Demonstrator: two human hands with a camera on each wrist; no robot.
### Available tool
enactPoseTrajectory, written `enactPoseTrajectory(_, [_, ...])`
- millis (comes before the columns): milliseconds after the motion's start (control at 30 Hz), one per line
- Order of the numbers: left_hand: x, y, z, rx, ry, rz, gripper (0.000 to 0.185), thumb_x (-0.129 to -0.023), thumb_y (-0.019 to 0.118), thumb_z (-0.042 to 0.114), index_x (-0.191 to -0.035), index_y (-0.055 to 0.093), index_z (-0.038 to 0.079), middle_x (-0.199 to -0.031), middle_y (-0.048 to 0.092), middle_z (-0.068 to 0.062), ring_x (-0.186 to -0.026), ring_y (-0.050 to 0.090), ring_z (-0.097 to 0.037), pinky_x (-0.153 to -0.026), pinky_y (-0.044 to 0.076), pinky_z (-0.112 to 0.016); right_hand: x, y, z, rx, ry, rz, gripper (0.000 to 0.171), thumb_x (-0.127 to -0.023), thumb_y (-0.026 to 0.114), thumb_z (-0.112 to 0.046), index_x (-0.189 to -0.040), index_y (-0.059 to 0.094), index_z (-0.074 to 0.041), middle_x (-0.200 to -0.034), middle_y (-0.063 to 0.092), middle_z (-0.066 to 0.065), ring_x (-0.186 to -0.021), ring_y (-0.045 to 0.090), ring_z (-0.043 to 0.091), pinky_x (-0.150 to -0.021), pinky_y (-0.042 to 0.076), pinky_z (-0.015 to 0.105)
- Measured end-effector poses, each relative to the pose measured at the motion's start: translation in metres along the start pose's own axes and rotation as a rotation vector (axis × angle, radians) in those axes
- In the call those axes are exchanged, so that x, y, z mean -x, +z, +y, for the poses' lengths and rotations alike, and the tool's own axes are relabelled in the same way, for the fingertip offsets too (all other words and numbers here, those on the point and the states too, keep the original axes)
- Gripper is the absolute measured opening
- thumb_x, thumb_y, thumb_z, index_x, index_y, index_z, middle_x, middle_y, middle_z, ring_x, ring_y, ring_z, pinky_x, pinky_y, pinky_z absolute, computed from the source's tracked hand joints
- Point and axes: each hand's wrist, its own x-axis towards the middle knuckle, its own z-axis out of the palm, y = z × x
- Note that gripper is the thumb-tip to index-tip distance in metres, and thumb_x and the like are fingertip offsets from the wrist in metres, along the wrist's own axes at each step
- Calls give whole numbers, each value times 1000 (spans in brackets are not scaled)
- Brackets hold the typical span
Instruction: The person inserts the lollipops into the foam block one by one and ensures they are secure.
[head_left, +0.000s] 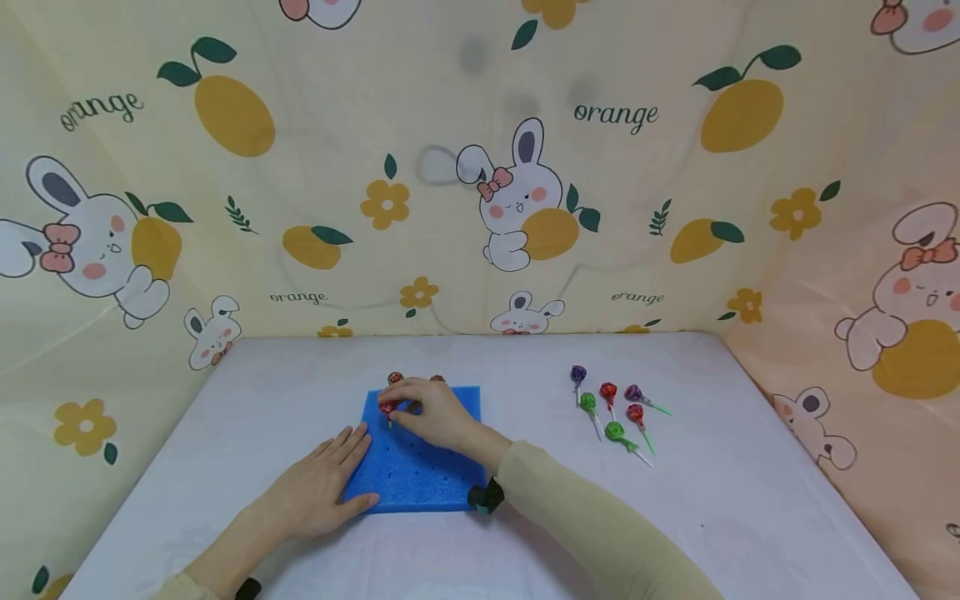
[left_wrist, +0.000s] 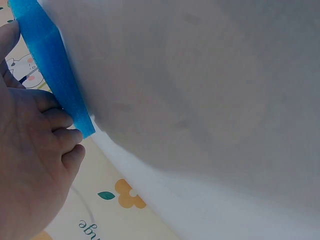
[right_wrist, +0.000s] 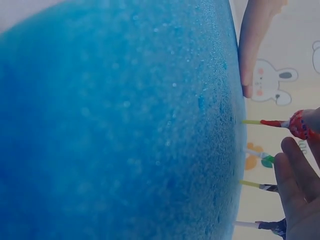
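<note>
While the left hand (head_left: 318,490) lies flat on the soft blue foam block (head_left: 420,467), the right hand (head_left: 431,412) pinches a light red lollipop (head_left: 387,408); its thin stick seems the best hold.

In front of me a white bench (head_left: 750,500) fills the lower half of the frame, its surface pale and faintly mottled. Printed cloth (head_left: 420,108) hangs on three sides of it, across the top and down the left and right edges. The cloth is cream yellow, turning peach toward the right edge. At the centre sits a white rabbit (head_left: 517,196) with a pink bow, hugging an orange. Another large rabbit (head_left: 90,242) sits at the left edge. An orange with green leaves (head_left: 742,104) hangs at upper right, beside the word "orange". Small yellow flowers dot the cloth. The light is soft and even.
</note>
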Motion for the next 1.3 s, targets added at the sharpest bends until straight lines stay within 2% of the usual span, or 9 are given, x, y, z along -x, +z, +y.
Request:
enactPoseTrajectory(233, [-1, 0, 1, -1, -6, -11, 92, -100, 53, 65, -155, 40, -8, -166, 30, -25, -152, 31, -46, -119, 34, -62, 4, -3, -1, 2, -7, 3, 31, -100, 71, -10, -131, 72, -8, -136, 69, 2, -120, 66, 13, -94, 60, 33])
enactPoseTrajectory(467, [-1, 0, 3, 2, -18, -27, 93, -100, 53, 66, -156, 39, -7, -166, 30, -25, -152, 31, -46, -120, 33, -62, 6, -4, 2, 4, 5, 5, 31, -101, 70, -13, -132, 72, -8, -136, 69, -2, -121, 65, 9, -92, 58, 24])
enactPoseTrajectory(633, [-2, 0, 3, 0, -19, -25, 93, -100, 53, 67, -156, 40, -7, -166, 31, -25, -152, 31, -46, -120, 33, -62, 9, -8, 2, 6, 6, 22, 31, -101, 70, -13, -132, 72, -12, -135, 70, -4, -121, 64, 7, -92, 57, 22])
enactPoseTrajectory(800, [-2, 1, 2, -12, -25, -28, 94, -99, 52, 68, -156, 39, -6, -166, 30, -25, -152, 30, -46, -120, 33, -62, 14, -14, 0, -27, 34, 37, 30, -102, 70, -15, -131, 73, -15, -137, 69, -4, -123, 63, 9, -93, 57, 24])
enactPoseTrajectory(1000, [-1, 0, 3, -14, -25, -14, 93, -99, 54, 66, -156, 40, -7, -166, 31, -26, -152, 31, -47, -120, 33, -62, 22, -24, -2, -91, 42, 74, 27, -101, 69, -12, -128, 74, -9, -135, 68, 0, -117, 67, 20, -91, 59, 31])
enactPoseTrajectory(1300, [-1, -2, 6, -11, -45, -29, 94, -99, 54, 67, -157, 39, -6, -166, 30, -25, -152, 30, -46, -120, 33, -61, 40, -46, 0, -128, 84, 160, 26, -100, 71, -11, -126, 74, -9, -131, 69, -2, -112, 68, 15, -91, 59, 30])
